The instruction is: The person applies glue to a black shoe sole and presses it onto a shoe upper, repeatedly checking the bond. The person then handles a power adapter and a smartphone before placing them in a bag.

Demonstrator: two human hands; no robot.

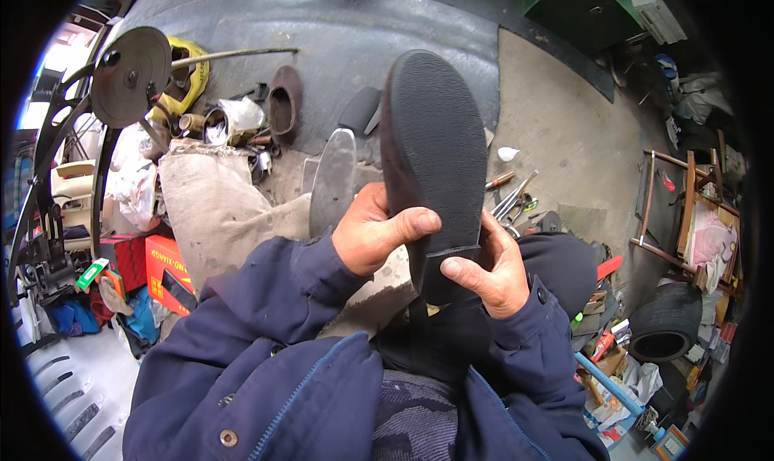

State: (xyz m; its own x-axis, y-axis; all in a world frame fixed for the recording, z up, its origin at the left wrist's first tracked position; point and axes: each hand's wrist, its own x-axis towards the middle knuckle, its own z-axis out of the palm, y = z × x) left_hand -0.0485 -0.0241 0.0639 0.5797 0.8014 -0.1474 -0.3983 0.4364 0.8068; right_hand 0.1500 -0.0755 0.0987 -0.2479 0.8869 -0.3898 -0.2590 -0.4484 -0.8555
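Note:
A dark shoe with a black textured sole (434, 151) is held up over my lap, sole facing me, toe pointing away and heel toward me. My left hand (375, 234) grips its left side, with the thumb lying on the sole. On the right side, near the heel, my right hand (488, 272) closes round it, its thumb on the heel. Both hands' other fingers are largely hidden behind the shoe. A grey, sole-shaped piece (332, 183) is beyond my left wrist. Farther off, a brown shoe (285, 105) rests on the floor.
At left stands a machine with a round dark wheel (131, 76), near a beige cloth (205, 191) and an orange-red box (169, 272). Hand tools (513, 201) lie beyond my right hand. A wooden frame (687, 211) and a black tyre (665, 320) are at right, a green cabinet (576, 11) behind.

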